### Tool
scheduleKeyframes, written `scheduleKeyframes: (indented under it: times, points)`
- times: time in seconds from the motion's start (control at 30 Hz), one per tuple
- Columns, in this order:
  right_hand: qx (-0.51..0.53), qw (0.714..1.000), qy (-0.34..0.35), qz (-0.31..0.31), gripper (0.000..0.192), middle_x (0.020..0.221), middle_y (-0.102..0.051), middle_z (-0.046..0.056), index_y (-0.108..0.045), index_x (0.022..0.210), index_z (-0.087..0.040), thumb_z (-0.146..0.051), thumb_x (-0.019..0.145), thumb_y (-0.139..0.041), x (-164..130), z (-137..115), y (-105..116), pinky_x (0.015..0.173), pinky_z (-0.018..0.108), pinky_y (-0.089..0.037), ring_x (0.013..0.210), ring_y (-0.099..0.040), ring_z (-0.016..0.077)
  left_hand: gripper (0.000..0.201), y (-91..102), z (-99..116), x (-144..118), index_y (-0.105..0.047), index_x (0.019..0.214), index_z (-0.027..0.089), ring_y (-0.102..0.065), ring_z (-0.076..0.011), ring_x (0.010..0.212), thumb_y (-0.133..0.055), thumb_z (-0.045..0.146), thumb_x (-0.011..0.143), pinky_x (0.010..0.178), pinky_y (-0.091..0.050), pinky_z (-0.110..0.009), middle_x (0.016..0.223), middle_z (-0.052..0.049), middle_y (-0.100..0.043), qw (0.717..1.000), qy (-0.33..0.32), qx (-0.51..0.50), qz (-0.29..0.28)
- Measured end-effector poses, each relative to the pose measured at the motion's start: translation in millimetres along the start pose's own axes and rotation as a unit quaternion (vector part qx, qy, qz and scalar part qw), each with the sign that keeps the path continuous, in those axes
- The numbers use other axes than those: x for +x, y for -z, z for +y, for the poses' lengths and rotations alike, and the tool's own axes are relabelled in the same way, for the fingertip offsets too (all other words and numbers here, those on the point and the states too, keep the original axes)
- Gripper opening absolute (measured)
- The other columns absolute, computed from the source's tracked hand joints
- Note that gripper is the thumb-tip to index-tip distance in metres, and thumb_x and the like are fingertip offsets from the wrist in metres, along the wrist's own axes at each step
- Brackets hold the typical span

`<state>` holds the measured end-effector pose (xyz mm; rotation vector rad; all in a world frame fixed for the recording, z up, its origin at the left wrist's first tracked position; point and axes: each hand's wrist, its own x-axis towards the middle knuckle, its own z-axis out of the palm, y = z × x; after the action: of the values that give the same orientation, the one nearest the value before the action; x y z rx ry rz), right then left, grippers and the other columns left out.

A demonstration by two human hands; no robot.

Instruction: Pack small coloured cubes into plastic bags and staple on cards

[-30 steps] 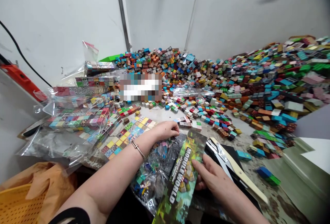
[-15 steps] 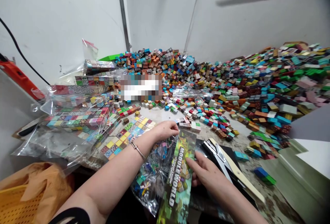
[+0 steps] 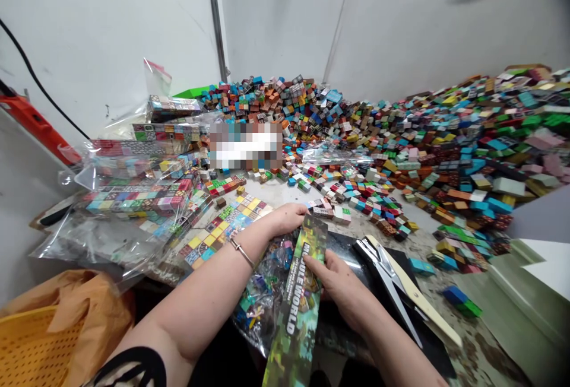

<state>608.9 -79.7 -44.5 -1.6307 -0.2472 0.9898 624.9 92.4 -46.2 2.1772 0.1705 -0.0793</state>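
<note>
With your left hand [image 3: 287,219] gripping the clear plastic bag of small coloured blocks [image 3: 262,292] at lower centre, your right hand [image 3: 341,283] fingers press flat the green printed header card [image 3: 296,304]; next, align it squarely.

I couldn't read the blurred patch [image 3: 245,146] over the cubes; the printed card [image 3: 294,304] ran off the bottom edge, its lettering partly under my right hand [image 3: 341,283].

1. We count two hands: left hand [image 3: 288,218], right hand [image 3: 339,283].
2. One printed card [image 3: 297,298].
3. One yellow basket [image 3: 31,348].
4. Loose cubes [image 3: 427,143]: too many for us to count.
</note>
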Motion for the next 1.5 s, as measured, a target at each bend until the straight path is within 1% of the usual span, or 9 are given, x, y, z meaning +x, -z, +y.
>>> scheduleKeyframes:
  times: [0.33, 0.47, 0.57, 0.63, 0.73, 0.83, 0.93, 1.13, 1.5]
  points:
    - [0.037, 0.998, 0.05, 0.003, 0.03, 0.092, -0.067, 0.004, -0.052, 0.097, -0.02, -0.035, 0.073, -0.058, 9, 22, 4, 0.072, 0.031, -0.049, 0.082, -0.062, 0.0205, 0.02, 27.4, 19, -22, -0.06, 0.081, 0.014, -0.053, -0.0144, 0.076, -0.044, 0.025, 0.08, 0.072, -0.041, -0.024, 0.08, -0.002, -0.061, 0.989, 0.0, 0.037, 0.143]
    - [0.033, 0.998, 0.044, 0.012, 0.032, 0.093, -0.067, 0.005, -0.052, 0.095, -0.019, -0.036, 0.069, -0.062, 8, 24, 5, 0.065, 0.03, -0.05, 0.079, -0.063, 0.0211, 0.021, 27.8, 31, -100, -0.055, 0.089, 0.017, -0.051, -0.014, 0.079, -0.039, 0.031, 0.084, 0.074, -0.039, -0.024, 0.085, -0.003, -0.058, 0.943, 0.003, 0.034, 0.332]
    - [0.038, 0.998, 0.043, 0.003, 0.033, 0.096, -0.067, 0.005, -0.052, 0.095, -0.02, -0.035, 0.068, -0.063, 6, 24, 5, 0.063, 0.03, -0.05, 0.079, -0.063, 0.0216, 0.019, -14.8, 23, -184, -0.049, 0.08, 0.02, -0.048, -0.0122, 0.065, -0.038, 0.034, 0.086, 0.066, -0.04, -0.023, 0.069, 0.001, -0.05, 0.863, 0.071, 0.005, 0.5]
    - [0.038, 0.998, 0.041, 0.001, 0.031, 0.094, -0.067, 0.005, -0.052, 0.093, -0.02, -0.034, 0.068, -0.063, 5, 24, 5, 0.062, 0.03, -0.05, 0.078, -0.063, 0.0219, 0.024, -58.2, 11, -233, -0.044, 0.072, 0.02, -0.044, -0.0108, 0.056, -0.037, 0.039, 0.086, 0.06, -0.039, -0.022, 0.06, 0.003, -0.043, 0.86, 0.144, -0.048, 0.487]
    - [0.035, 0.999, 0.041, 0.007, 0.029, 0.093, -0.067, 0.004, -0.052, 0.091, -0.021, -0.033, 0.068, -0.063, 3, 25, 4, 0.063, 0.03, -0.05, 0.075, -0.063, 0.0207, 0.041, -116.9, -3, -273, -0.045, 0.077, 0.019, -0.045, -0.0106, 0.046, -0.031, 0.057, 0.081, 0.04, -0.034, -0.02, 0.056, 0.001, -0.046, 0.858, 0.267, -0.27, 0.346]
    - [0.031, 0.998, 0.049, 0.008, 0.028, 0.089, -0.066, 0.001, -0.051, 0.093, -0.023, -0.031, 0.069, -0.062, 1, 24, 2, 0.062, 0.03, -0.05, 0.071, -0.062, 0.0186, 0.063, -141.8, 1, -269, -0.051, 0.093, 0.015, -0.058, -0.0194, 0.07, -0.044, 0.071, 0.065, 0.051, -0.048, -0.028, 0.087, -0.01, -0.057, 0.833, 0.19, -0.473, 0.213]
    - [0.026, 0.998, 0.06, 0.008, 0.026, 0.084, -0.066, 0.0, -0.05, 0.091, -0.023, -0.031, 0.069, -0.062, -6, 22, 0, 0.06, 0.03, -0.05, 0.068, -0.062, 0.0178, 0.056, -138.8, 20, -245, -0.054, 0.1, 0.013, -0.058, -0.0223, 0.082, -0.054, 0.06, 0.068, 0.067, -0.05, -0.035, 0.094, -0.012, -0.058, 0.783, 0.149, -0.573, 0.192]
    - [0.03, 0.997, 0.064, -0.009, 0.022, 0.077, -0.065, 0.001, -0.052, 0.089, -0.021, -0.03, 0.07, -0.06, -24, 13, -2, 0.056, 0.03, -0.051, 0.067, -0.062, 0.0184, 0.03, -131.0, 32, -216, -0.059, 0.095, 0.01, -0.06, -0.0172, 0.072, -0.06, 0.032, 0.074, 0.067, -0.048, -0.029, 0.084, -0.009, -0.065, 0.694, 0.164, -0.632, 0.303]
    - [0.019, 0.999, 0.016, 0.028, 0.027, 0.081, -0.065, 0.003, -0.055, 0.09, -0.019, -0.027, 0.066, -0.064, 6, 4, 15, 0.052, 0.027, -0.054, 0.068, -0.062, 0.017, 0.022, -101.2, 3, -244, -0.064, 0.078, 0.007, -0.06, -0.0143, 0.059, -0.068, 0.026, 0.067, 0.059, -0.047, -0.023, 0.069, -0.008, -0.066, 0.713, 0.211, -0.615, 0.262]
